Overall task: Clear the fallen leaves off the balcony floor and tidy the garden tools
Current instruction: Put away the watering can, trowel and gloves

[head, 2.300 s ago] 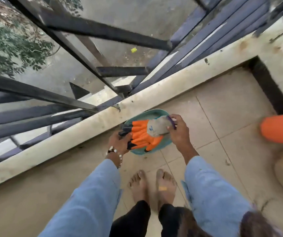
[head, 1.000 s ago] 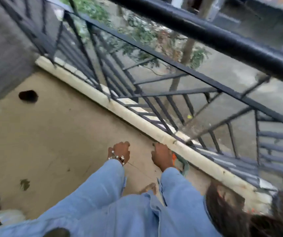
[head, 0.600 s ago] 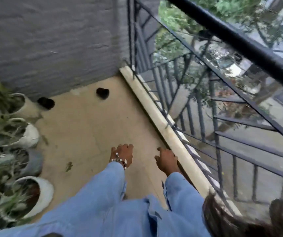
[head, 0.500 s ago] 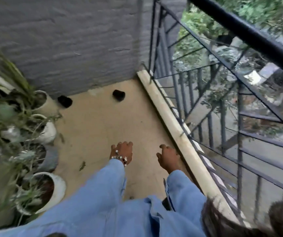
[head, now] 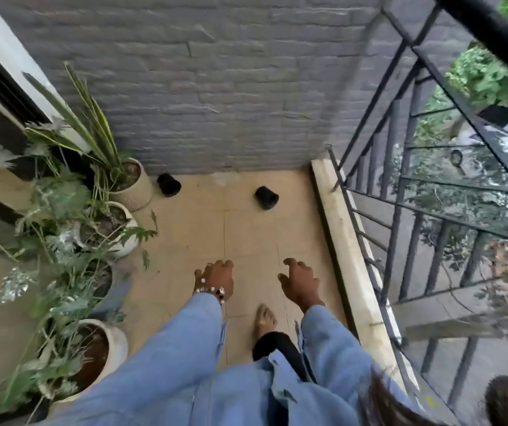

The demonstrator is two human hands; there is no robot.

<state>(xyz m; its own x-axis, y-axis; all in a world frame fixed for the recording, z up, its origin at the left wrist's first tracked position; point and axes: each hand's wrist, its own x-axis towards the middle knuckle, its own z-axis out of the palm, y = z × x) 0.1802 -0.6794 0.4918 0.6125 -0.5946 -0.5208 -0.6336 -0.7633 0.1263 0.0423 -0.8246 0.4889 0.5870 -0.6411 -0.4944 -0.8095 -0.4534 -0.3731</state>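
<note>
My left hand (head: 215, 278), with a bead bracelet at the wrist, hangs over the tan tiled balcony floor (head: 246, 229) with loosely curled fingers and holds nothing. My right hand (head: 300, 282) hangs beside it, fingers also relaxed and empty. Two small black pots lie on the floor ahead: one (head: 169, 185) by the grey wall, the other (head: 266, 197) nearer the railing. A small green leaf (head: 145, 259) lies on the tiles near the plants. No garden tools or gloves are in view.
Several potted plants in pale pots (head: 130, 182) line the left side. A grey brick wall (head: 216, 87) closes the far end. A low concrete curb (head: 348, 256) and black metal railing (head: 400, 179) run along the right. My bare foot (head: 265, 321) stands on the tiles.
I let go of the teal basin with the orange gloves, stood up and turned left. The view now faces the grey wall end; both hands hang empty.
</note>
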